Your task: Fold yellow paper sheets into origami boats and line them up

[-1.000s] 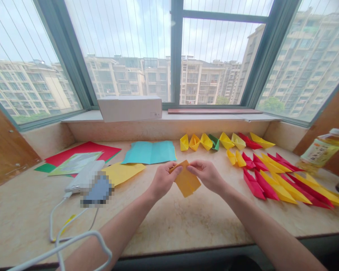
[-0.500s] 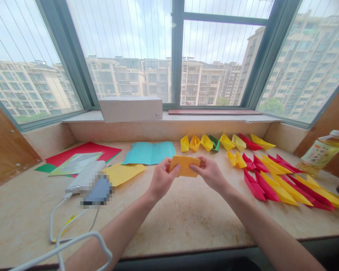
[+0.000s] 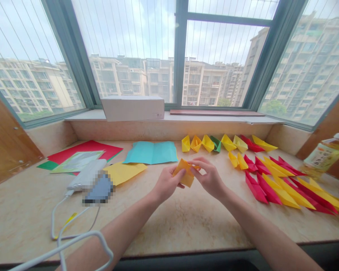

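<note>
A small folded piece of orange-yellow paper (image 3: pixel 188 177) is held up between my two hands over the counter. My left hand (image 3: pixel 167 183) grips its left side, thumb on the near face and fingers behind. With thumb and fingertips, my right hand (image 3: pixel 210 174) pinches the upper right edge. The paper is tilted, and part of it is hidden by my fingers. Behind my hands lies a creased light-blue sheet (image 3: pixel 150 152). Folded paper boats in yellow, green and red stand in rows to the right, among them a yellow boat (image 3: pixel 208 143) and a red boat (image 3: pixel 255 188).
On the left are a yellow sheet (image 3: pixel 127 173), red paper (image 3: pixel 107 149), a white power bank (image 3: pixel 87 175), a blurred-out device (image 3: pixel 98 190) and a looping white cable (image 3: pixel 81 236). A white box (image 3: pixel 132 108) sits on the sill. A bottle (image 3: pixel 326 154) stands far right.
The orange-yellow paper has turned from level to tilted. My right hand has shifted its pinch to the paper's upper edge, and my left hand has turned with it.
</note>
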`<state>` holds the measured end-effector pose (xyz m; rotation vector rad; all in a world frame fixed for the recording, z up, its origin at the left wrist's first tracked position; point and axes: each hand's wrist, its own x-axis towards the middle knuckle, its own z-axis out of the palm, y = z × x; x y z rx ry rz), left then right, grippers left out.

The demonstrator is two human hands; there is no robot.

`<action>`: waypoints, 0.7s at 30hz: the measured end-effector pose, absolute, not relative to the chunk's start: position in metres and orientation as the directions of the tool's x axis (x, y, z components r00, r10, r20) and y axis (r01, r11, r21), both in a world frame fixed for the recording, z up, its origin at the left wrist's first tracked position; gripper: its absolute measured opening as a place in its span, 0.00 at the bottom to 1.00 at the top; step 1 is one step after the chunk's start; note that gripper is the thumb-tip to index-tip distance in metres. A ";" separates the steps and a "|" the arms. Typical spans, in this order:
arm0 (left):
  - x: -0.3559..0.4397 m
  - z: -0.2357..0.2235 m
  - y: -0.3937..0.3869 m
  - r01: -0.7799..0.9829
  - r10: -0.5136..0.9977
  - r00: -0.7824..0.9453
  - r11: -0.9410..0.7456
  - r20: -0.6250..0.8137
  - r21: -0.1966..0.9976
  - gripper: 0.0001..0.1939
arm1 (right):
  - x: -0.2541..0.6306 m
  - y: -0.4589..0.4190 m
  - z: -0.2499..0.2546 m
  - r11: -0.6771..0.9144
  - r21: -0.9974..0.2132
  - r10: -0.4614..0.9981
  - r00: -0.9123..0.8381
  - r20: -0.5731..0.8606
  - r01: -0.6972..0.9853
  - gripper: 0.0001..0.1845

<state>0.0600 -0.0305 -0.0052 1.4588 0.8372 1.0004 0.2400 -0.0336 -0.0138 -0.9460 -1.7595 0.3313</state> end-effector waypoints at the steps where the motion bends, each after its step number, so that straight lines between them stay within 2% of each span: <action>1: 0.060 -0.005 -0.030 -0.056 0.920 0.368 -0.122 0.135 0.991 0.22 | 0.240 -0.033 -0.015 0.666 -0.606 0.717 -0.148 0.681 0.435 0.13; 7: 0.062 -0.006 -0.030 -0.165 0.942 0.302 -0.101 0.147 0.981 0.26 | 0.241 -0.035 -0.016 0.727 -0.555 0.673 -0.256 0.694 0.404 0.21; 13: 0.061 -0.009 -0.029 -0.137 0.953 0.212 -0.192 0.218 0.972 0.23 | 0.239 -0.041 -0.016 0.750 -0.503 0.657 -0.391 0.644 0.429 0.21; 17: 0.064 -0.011 -0.030 -0.138 0.941 0.222 -0.229 0.256 0.964 0.22 | 0.238 -0.036 -0.023 0.759 -0.458 0.635 -0.372 0.677 0.464 0.22; 21: 0.066 -0.010 -0.034 -0.200 0.923 0.309 -0.173 0.229 0.964 0.22 | 0.240 -0.032 -0.026 0.764 -0.446 0.621 -0.348 0.702 0.466 0.20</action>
